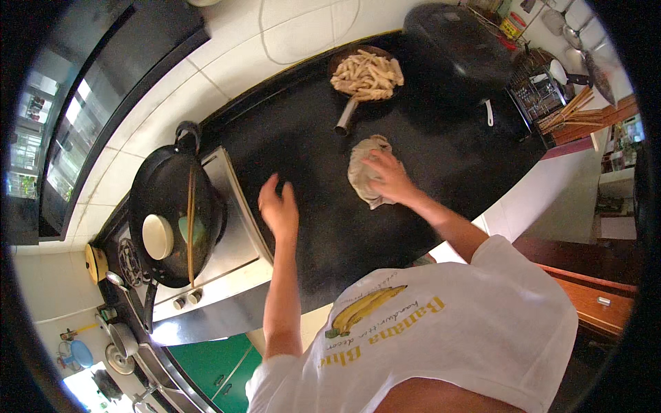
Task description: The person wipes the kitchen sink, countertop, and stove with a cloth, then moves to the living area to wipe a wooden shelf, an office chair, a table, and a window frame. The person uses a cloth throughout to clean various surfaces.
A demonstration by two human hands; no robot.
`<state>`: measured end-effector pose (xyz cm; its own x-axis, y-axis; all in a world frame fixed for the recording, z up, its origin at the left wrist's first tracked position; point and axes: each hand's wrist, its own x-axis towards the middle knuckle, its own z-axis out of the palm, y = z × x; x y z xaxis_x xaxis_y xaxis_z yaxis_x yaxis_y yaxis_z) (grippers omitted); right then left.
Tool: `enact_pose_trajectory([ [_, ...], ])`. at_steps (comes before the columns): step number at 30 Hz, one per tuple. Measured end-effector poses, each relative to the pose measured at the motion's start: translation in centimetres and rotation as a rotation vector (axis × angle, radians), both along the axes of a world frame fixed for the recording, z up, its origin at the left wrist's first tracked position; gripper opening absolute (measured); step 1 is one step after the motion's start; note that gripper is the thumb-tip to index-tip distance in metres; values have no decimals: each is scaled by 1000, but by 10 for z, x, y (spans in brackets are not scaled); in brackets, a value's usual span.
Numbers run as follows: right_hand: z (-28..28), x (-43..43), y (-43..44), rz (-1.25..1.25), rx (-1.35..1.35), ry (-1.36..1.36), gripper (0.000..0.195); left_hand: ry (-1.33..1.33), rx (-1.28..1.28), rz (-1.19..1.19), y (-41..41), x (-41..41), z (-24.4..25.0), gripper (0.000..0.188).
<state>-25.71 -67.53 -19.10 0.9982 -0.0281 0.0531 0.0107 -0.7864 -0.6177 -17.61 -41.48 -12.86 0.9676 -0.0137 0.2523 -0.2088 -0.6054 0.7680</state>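
Observation:
My right hand (390, 178) is on a crumpled beige cloth (364, 178), its fingers bent over the fabric. The cloth lies on the black countertop (330, 222). To the left, my left hand (279, 206) hovers over the counter close to the stove's edge, slightly blurred, thumb and fingers apart and nothing in it. Beyond the cloth stands a pan (346, 116) with a metal handle pointing towards me. Pale, finger-shaped pieces of food (367, 75), which look like chicken feet, are heaped in it.
A black wok (173, 193) on the gas stove (232, 206) holds a white bowl (157, 236), a green bowl (192, 228) and chopsticks (191, 206). Back right are a large dark, blurred object (454, 41), a white-handled utensil (489, 113) and a rack (539, 88) beside bundled chopsticks (568, 111).

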Motion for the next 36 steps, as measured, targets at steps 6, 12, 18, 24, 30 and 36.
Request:
enact_pose_trajectory([
  [6,-13,15,27,-7,-444,-222,54,508,169,-442,-156,100,18,42],
  [12,-14,19,6,263,-430,-270,45,1086,-293,-603,-195,124,-7,18],
  [18,-9,75,10,537,-357,-52,51,991,-282,-495,-205,96,22,17],
  [24,-40,163,-1,339,-12,-102,65,1123,-556,-378,-164,52,49,32],
  [30,-29,262,-125,-162,-141,30,50,1125,-513,-172,-135,39,80,32],
  [36,-49,229,-194,-504,-461,-101,78,1064,-419,-198,-134,49,64,28],
])
